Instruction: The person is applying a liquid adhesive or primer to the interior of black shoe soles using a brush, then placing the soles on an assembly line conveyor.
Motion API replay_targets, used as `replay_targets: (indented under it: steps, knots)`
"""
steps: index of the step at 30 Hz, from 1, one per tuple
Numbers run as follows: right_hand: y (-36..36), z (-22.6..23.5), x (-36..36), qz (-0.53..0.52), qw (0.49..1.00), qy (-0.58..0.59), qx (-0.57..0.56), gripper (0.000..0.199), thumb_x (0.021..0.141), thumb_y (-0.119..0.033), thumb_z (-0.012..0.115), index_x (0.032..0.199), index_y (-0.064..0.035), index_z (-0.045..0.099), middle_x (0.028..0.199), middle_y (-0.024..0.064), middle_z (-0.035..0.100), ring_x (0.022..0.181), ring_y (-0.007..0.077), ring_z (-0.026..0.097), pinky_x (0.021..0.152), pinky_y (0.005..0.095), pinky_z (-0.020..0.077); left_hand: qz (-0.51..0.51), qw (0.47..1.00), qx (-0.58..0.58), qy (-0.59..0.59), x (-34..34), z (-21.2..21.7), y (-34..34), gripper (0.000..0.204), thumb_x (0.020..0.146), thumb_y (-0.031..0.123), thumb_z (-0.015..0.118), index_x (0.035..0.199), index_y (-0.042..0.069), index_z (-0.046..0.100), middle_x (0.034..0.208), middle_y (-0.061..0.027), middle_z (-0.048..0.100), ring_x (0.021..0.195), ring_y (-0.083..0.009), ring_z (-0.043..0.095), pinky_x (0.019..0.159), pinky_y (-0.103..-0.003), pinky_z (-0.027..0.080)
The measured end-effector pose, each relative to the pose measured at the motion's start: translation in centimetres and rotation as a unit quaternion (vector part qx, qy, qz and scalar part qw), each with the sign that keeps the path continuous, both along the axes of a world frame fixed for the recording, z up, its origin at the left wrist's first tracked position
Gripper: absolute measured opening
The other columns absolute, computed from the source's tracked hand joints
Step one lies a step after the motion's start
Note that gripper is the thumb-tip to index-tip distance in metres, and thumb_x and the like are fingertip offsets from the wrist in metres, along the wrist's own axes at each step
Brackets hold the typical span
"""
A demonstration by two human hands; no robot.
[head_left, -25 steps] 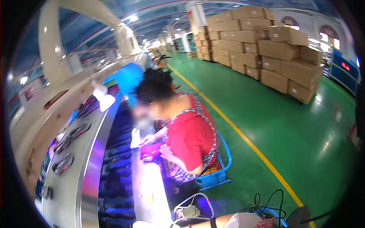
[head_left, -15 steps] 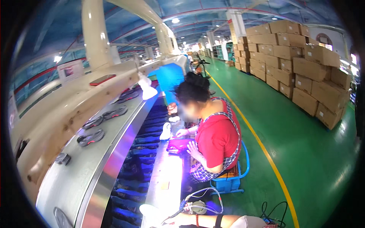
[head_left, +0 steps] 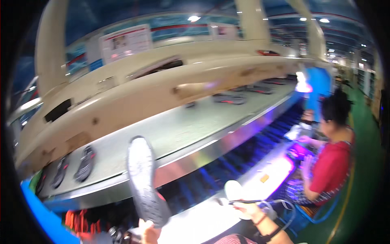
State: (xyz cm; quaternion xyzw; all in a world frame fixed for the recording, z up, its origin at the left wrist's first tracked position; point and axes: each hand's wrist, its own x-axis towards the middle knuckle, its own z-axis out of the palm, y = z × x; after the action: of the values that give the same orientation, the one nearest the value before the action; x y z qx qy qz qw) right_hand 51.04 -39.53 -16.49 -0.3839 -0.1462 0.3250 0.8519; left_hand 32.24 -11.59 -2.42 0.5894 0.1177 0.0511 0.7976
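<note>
My left hand (head_left: pixel 150 234) grips a shoe sole (head_left: pixel 151 203) by its lower end, fingers closed on it. The sole stands up in front of the conveyor, dark grey near my hand and bright pale towards the top, with a red patch on its side. Over the bright work ledge, my right hand (head_left: pixel 250 209) is closed on a thin black pen-like tool (head_left: pixel 243 201), with pale tubes or cords by the wrist. A white rounded object (head_left: pixel 234 190) lies just beyond the tool; blur hides its kind.
More soles (head_left: pixel 85 163) lie on the grey conveyor belt (head_left: pixel 191 130) behind a metal edge. Dark rollers or slats sit below it. A co-worker in red (head_left: pixel 331 166) sits to the right. An orange block (head_left: pixel 264 178) rests on the ledge (head_left: pixel 195 219); a blue bin (head_left: pixel 46 215) stands left.
The view has swung left towards the conveyor. My left hand with the shoe sole has come into view. My right hand still holds the pen-like tool, and the co-worker now appears farther right.
</note>
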Motion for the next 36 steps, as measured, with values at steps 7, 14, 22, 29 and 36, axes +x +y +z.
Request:
replay_targets:
  steps: [7, 14, 22, 29, 36]
  knots:
    - [3.3, 5.9, -2.4, -0.022, 0.999, -0.004, 0.025, 0.02, 0.082, 0.003, 0.063, 0.102, 0.0014, 0.063, 0.101, 0.0156, 0.067, 0.093, 0.0222, 0.065, 0.085, 0.0345, 0.0512, 0.0, 0.948, -0.317, 0.033, -7.3, -6.2, -2.5, 0.075, 0.078, 0.031, 0.064, 0.136, -0.005, 0.035, 0.13, -0.0228, 0.049, 0.119, -0.0316, 0.05, 0.103, -0.041, 0.039]
    - [8.3, 6.8, -8.1, 0.15, 0.987, -0.05, -0.012, 0.022, 0.081, 0.006, 0.06, 0.103, 0.0041, 0.064, 0.104, 0.0181, 0.066, 0.101, 0.0262, 0.063, 0.096, 0.04, 0.0465, 0.006, 0.921, -0.363, -0.141, -8.2, -11.0, -4.8, 0.078, 0.085, 0.041, 0.062, 0.141, -0.003, 0.029, 0.141, -0.0234, 0.039, 0.129, -0.0358, 0.041, 0.11, -0.047, 0.03]
    - [12.3, 6.6, -10.6, 0.186, 0.976, -0.067, -0.093, 0.025, 0.084, -0.003, 0.066, 0.108, 0.0047, 0.064, 0.101, 0.0121, 0.069, 0.085, 0.0133, 0.062, 0.079, 0.0261, 0.0503, 0.077, 0.892, -0.403, -0.191, -7.8, -10.9, -6.2, 0.108, 0.073, 0.086, 0.03, 0.147, 0.007, 0.022, 0.146, -0.0201, 0.032, 0.132, -0.0424, 0.034, 0.109, -0.054, 0.029]
    - [13.2, 7.1, -9.9, 0.17, 0.979, -0.071, -0.092, 0.021, 0.083, 0.0, 0.063, 0.103, 0.0062, 0.063, 0.102, 0.0147, 0.067, 0.091, 0.0171, 0.062, 0.083, 0.0299, 0.0496, 0.092, 0.883, -0.426, -0.176, -7.3, -10.4, -6.5, 0.103, 0.079, 0.083, 0.017, 0.146, 0.005, 0.023, 0.141, -0.0231, 0.038, 0.124, -0.0448, 0.044, 0.105, -0.053, 0.036]
    - [13.6, 7.7, -9.5, 0.146, 0.976, -0.106, -0.125, 0.021, 0.083, 0.0, 0.064, 0.103, 0.0063, 0.064, 0.1, 0.013, 0.068, 0.088, 0.0153, 0.062, 0.081, 0.0285, 0.0498, 0.069, 0.871, -0.457, -0.167, -7.3, -10.8, -6.5, 0.103, 0.079, 0.083, 0.015, 0.145, 0.004, 0.024, 0.14, -0.0247, 0.04, 0.124, -0.0453, 0.043, 0.105, -0.054, 0.036]
